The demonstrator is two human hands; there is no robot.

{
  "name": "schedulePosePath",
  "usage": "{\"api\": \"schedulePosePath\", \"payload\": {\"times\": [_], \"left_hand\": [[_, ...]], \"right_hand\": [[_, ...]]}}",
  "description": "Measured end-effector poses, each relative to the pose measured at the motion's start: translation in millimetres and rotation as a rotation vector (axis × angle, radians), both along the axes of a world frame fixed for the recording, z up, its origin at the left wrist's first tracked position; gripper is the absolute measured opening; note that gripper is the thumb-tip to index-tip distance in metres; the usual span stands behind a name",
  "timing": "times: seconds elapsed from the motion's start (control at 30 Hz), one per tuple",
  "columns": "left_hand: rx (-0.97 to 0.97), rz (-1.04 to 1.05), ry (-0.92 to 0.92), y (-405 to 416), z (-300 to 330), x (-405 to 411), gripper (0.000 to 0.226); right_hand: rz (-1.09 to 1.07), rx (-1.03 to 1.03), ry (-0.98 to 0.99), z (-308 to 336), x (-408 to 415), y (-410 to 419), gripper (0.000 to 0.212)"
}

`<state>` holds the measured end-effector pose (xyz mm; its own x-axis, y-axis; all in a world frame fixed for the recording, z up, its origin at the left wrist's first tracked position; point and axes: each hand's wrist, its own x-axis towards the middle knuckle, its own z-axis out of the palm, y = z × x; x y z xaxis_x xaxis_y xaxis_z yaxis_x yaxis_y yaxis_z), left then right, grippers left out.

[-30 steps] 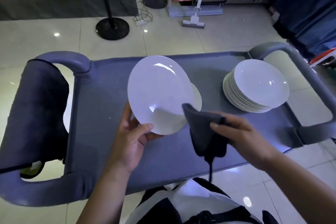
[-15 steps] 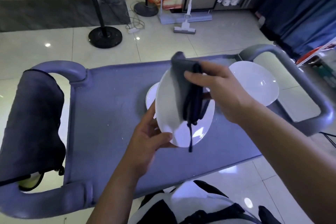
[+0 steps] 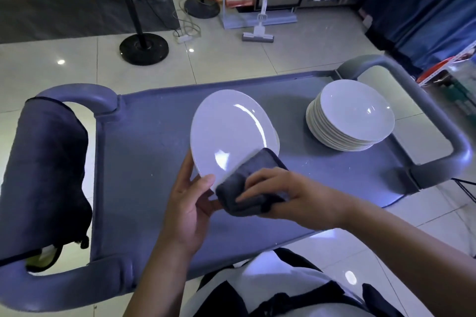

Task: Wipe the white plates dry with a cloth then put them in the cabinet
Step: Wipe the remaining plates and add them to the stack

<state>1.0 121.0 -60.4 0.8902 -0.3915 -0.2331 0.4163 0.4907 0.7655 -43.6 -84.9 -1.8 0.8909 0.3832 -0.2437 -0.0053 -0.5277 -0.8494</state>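
The left hand (image 3: 188, 203) grips a white plate (image 3: 231, 134) at its near edge, thumb curled over the front of the rim and fingers behind it, holding the plate tilted up above the middle of the grey table (image 3: 144, 162). The right hand (image 3: 291, 195) clutches a dark folded cloth (image 3: 247, 183), its fingers curled over the top, and presses the cloth against the plate's lower right rim, just beside the left thumb. The edge of something pale shows behind the plate's right side; what it is cannot be told. On the far right of the table sits a stack of white plates (image 3: 350, 118), well apart from the held one. A dark towel (image 3: 43, 175) hangs over the table's left handle (image 3: 85, 95). Beyond the table, on the tiled floor (image 3: 257, 59), stand a round black stand base (image 3: 144, 49) and a white floor squeegee (image 3: 258, 33), with a cable and power strip (image 3: 184, 37) between them.
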Motion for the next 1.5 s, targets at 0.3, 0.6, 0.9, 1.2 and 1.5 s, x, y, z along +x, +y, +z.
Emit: {"api": "schedulePosePath", "payload": {"times": [0.3,0.6,0.9,1.2,1.5], "left_hand": [[0.066,0.024,0.093,-11,-17,4,0.045],[0.118,-0.058,0.127,-32,-21,2,0.049],[0.117,-0.143,0.162,-62,-15,-7,0.061],[0.081,-0.342,0.204,-133,32,-12,0.043],[0.342,-0.298,0.206,-213,20,3,0.053]], "right_hand": [[-0.692,-0.105,-0.063,-24,-65,-98,0.044],[-0.466,-0.493,0.061,-87,-109,-121,0.049],[-0.737,-0.13,0.288,-81,-110,-117,0.041],[-1.119,0.565,0.316,2,-49,-196,0.021],[-1.269,0.698,0.282,-20,-60,-276,0.028]]}}
